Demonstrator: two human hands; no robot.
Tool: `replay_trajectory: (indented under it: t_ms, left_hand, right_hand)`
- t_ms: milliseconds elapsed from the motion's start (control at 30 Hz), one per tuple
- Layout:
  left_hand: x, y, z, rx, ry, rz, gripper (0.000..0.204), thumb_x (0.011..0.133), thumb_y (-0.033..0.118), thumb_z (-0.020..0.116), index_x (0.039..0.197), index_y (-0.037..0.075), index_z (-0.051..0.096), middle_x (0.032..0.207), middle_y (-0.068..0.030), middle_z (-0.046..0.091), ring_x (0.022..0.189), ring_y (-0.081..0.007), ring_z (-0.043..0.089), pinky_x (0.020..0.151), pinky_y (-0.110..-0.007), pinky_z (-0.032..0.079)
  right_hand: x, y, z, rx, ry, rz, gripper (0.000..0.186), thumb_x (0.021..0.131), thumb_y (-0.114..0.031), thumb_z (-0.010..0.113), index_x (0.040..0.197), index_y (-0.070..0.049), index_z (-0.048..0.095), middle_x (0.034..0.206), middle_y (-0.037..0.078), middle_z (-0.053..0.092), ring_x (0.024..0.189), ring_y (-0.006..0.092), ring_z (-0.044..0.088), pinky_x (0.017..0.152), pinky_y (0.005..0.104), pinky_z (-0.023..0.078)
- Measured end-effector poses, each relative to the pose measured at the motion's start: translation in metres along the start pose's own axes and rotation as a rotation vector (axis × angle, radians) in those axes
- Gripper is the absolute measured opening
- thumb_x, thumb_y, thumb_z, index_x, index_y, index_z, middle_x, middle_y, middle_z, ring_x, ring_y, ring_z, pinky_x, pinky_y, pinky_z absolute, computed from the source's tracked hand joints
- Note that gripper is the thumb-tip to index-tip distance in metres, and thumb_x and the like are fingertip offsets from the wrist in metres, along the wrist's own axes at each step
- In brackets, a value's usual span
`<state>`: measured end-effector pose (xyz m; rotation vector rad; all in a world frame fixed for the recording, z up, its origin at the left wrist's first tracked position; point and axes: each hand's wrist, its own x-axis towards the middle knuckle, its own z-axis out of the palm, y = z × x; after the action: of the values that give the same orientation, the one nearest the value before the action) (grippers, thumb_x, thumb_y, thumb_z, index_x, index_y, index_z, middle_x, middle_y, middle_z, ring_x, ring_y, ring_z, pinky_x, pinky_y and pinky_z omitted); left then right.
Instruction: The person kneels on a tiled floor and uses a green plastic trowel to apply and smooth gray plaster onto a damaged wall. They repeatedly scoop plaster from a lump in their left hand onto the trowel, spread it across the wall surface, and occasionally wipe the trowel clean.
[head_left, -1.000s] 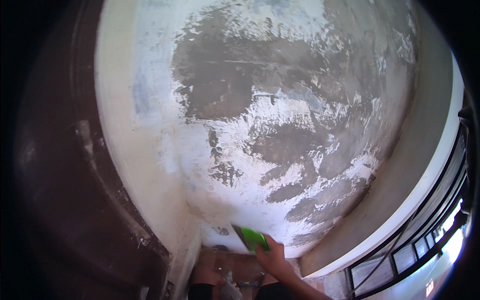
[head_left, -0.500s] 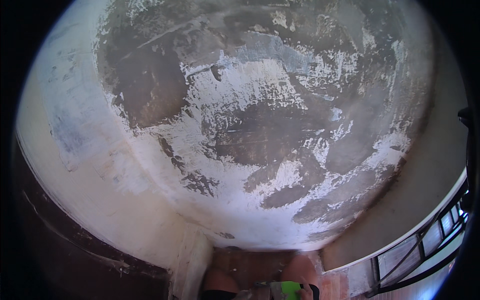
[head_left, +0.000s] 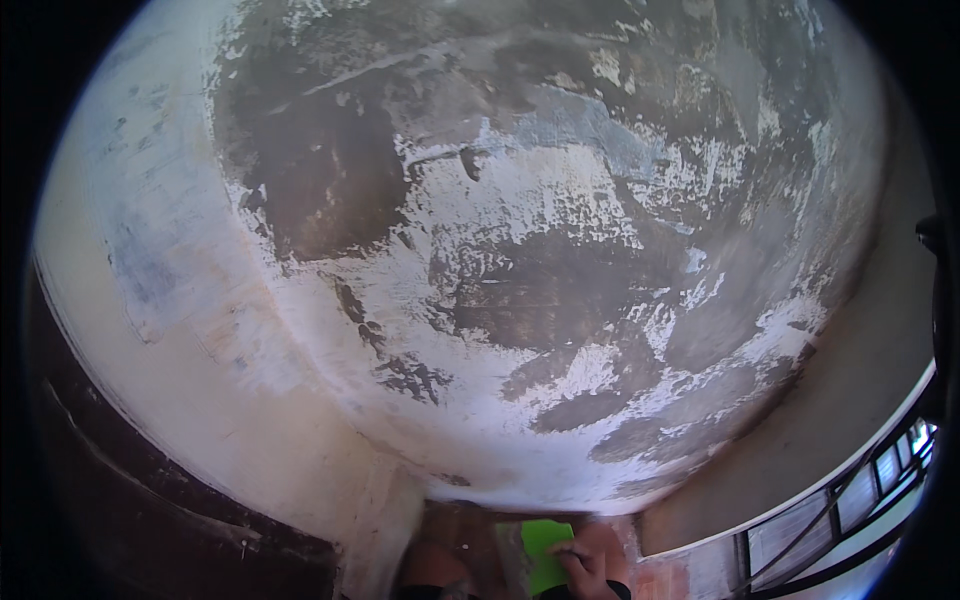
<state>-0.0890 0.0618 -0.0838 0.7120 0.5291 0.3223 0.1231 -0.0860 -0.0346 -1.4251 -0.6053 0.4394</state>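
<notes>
Patchy grey-and-white wall [head_left: 520, 300] is filling the view, its foot running along 6 o'clock. Just past that foot, a green tool [head_left: 541, 545] is lying at about 10 o'clock from the right hand [head_left: 588, 570], the nearer one, its visible long axis running roughly 12-to-6. That hand is grasping the tool's 3 o'clock side, fingers angling toward 10 o'clock, while the left hand is not showing.
</notes>
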Motion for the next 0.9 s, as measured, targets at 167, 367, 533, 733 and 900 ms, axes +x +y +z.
replay_trajectory:
  t_ms: [167,367,533,733,900]
  left_hand:
    - [-0.004,0.005,0.003,0.028,-0.004,0.057,0.054,0.086,0.016,0.066,0.136,0.006,0.051,0.12,-0.0119,0.063,0.106,-0.0281,0.063,0.094,-0.045,0.052]
    - [-0.008,0.008,0.005,0.047,0.003,0.125,0.055,0.085,0.011,0.067,0.137,0.006,0.051,0.12,-0.0099,0.063,0.106,-0.0256,0.063,0.095,-0.043,0.051]
    - [-0.006,0.012,0.009,0.082,0.053,0.211,0.058,0.082,0.006,0.068,0.137,0.007,0.051,0.121,-0.0078,0.063,0.106,-0.0228,0.063,0.095,-0.04,0.052]
    - [-0.023,0.016,0.007,0.084,-0.011,0.232,0.057,0.077,0.001,0.071,0.132,0.004,0.056,0.123,-0.0071,0.062,0.107,-0.02,0.063,0.092,-0.033,0.052]
    - [-0.027,0.009,-0.003,0.095,-0.067,0.153,0.054,0.078,0.002,0.072,0.13,0.004,0.058,0.123,-0.0068,0.063,0.107,-0.0184,0.063,0.092,-0.032,0.052]
  right_hand:
    - [0.024,-0.066,0.022,-0.378,-0.025,0.052,0.04,0.09,-0.004,0.06,0.13,0.0,0.059,0.112,0.017,0.068,0.1,0.0197,0.066,0.085,0.0334,0.053]
    - [-0.006,0.035,0.076,-0.274,-0.119,-0.041,0.034,0.092,-0.001,0.058,0.126,0.001,0.06,0.126,0.016,0.06,0.108,0.0252,0.06,0.086,0.032,0.05]
    - [-0.022,0.01,0.074,-0.165,-0.273,-0.251,0.034,0.095,-0.005,0.056,0.129,-0.002,0.058,0.138,0.01,0.049,0.099,0.0155,0.061,0.076,0.0269,0.052]
    - [0.073,-0.197,0.028,-0.762,0.122,-0.79,0.046,0.086,-0.009,0.06,0.131,0.003,0.056,0.142,0.024,0.048,0.136,0.0456,0.039,0.109,0.0596,0.028]
    - [0.157,-0.325,0.053,-1.394,0.39,-1.152,0.072,0.091,-0.028,0.058,0.148,0.006,0.03,0.156,0.026,0.024,0.147,0.0427,0.019,0.116,0.0604,0.013]
